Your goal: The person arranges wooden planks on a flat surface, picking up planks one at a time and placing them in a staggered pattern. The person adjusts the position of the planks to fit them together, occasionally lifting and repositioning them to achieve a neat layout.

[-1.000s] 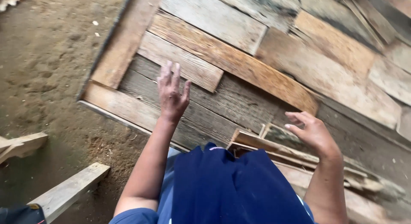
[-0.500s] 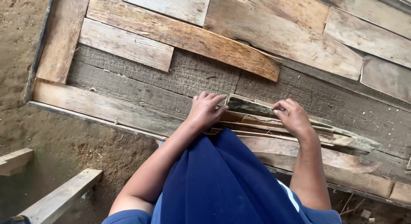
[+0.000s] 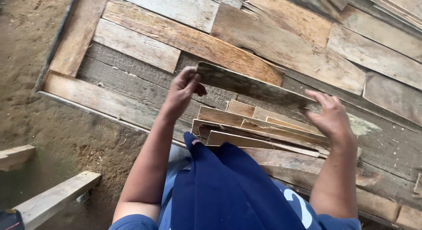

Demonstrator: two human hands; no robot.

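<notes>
The left hand (image 3: 182, 90) and right hand (image 3: 330, 115) each grip one end of a thin weathered board (image 3: 259, 89), lifted above the stack of boards (image 3: 259, 129); it looks light, stiff, splintery and brittle, best supported at both ends.

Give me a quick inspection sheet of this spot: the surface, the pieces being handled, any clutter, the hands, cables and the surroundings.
Surface: a platform of weathered planks laid side by side, on dirt ground.
Job's things: a long grey board lifted clear of a stack of thin boards in front of the person.
Clutter: two loose timber pieces on the dirt at lower left.
Hands: left hand has a grip on the board's left end; right hand holds it near the right end.
Cables: nothing seen.
Surroundings: sandy dirt floor to the left; more planks run off the top right; the person's blue garment fills the bottom.
</notes>
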